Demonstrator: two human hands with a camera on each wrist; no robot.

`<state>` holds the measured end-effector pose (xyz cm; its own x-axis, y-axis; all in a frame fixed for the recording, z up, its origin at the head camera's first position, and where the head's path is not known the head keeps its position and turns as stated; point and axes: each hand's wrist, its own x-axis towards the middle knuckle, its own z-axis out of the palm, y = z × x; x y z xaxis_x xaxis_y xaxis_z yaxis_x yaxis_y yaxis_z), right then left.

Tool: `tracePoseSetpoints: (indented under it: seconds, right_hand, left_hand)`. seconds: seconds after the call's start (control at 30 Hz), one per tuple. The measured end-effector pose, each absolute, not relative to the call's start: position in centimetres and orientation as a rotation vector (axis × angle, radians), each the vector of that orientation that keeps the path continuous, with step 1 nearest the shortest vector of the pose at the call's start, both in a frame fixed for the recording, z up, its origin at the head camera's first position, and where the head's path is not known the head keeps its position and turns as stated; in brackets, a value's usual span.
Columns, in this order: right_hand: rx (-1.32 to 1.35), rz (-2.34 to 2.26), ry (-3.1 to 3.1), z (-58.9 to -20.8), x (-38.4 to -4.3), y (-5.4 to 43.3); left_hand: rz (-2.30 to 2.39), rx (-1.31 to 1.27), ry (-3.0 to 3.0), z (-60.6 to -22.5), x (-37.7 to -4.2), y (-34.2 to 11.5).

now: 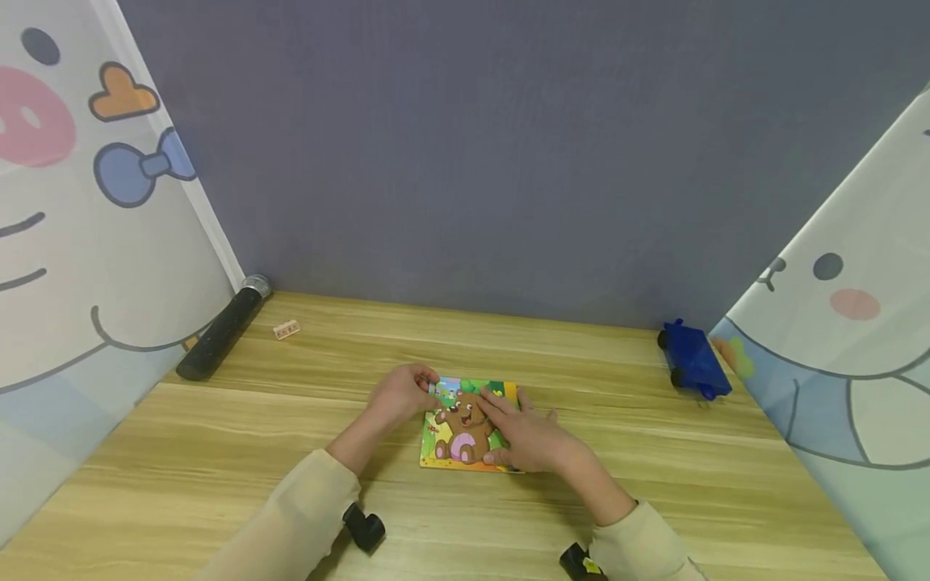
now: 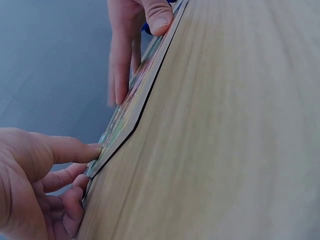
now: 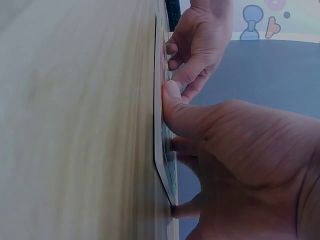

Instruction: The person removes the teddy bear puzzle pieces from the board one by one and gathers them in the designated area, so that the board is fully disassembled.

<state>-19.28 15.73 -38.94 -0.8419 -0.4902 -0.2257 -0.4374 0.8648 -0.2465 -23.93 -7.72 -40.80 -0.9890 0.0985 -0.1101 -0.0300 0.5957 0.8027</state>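
A flat picture puzzle board, showing a brown cartoon bear on a bright background, lies on the wooden table. My left hand is at its upper left edge. Its thumb rests on top and the other fingers curl against the side, pinching the edge, as the left wrist view also shows. The right hand lies over the board's right part with fingers spread and the thumb touching the picture. In the right wrist view, one finger of the right hand reaches the board's corner. The hands hide parts of the picture.
A black microphone leans at the left wall, near a small pale block. On the far right is a blue toy car. A grey panel stands behind the wooden table, with cartoon-printed sheets on both sides.
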Motion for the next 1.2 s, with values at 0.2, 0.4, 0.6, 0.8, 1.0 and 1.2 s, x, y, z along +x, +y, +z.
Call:
tracePoseSetpoints:
  seconds: [0.2, 0.4, 0.6, 0.8, 1.0, 1.2]
  right_hand:
    - [-0.701, -0.25, 2.757, -39.14, -19.37, 15.79]
    - [-0.706, -0.241, 2.754, -39.13, -19.5, 15.73]
    - [-0.689, -0.241, 2.746, -39.04, -19.45, 15.69]
    - [-0.687, -0.246, 2.744, -39.02, -19.43, 15.67]
    - [-0.675, -0.25, 2.742, -38.99, -19.4, 15.61]
    - [-0.666, -0.248, 2.743, -39.09, -19.43, 15.63]
  left_hand:
    - [1.353, 0.042, 2.678, -40.81, -23.97, -7.6]
    - [1.355, 0.032, 2.678, -40.92, -24.0, -7.59]
    - [1.352, 0.047, 2.682, -41.02, -24.14, -7.55]
    - [1.494, 0.103, 2.63, -40.87, -23.97, -7.71]
    - [1.624, 0.148, 2.555, -41.12, -24.07, -7.77]
    - [1.709, 0.15, 2.486, -41.33, -24.1, -7.82]
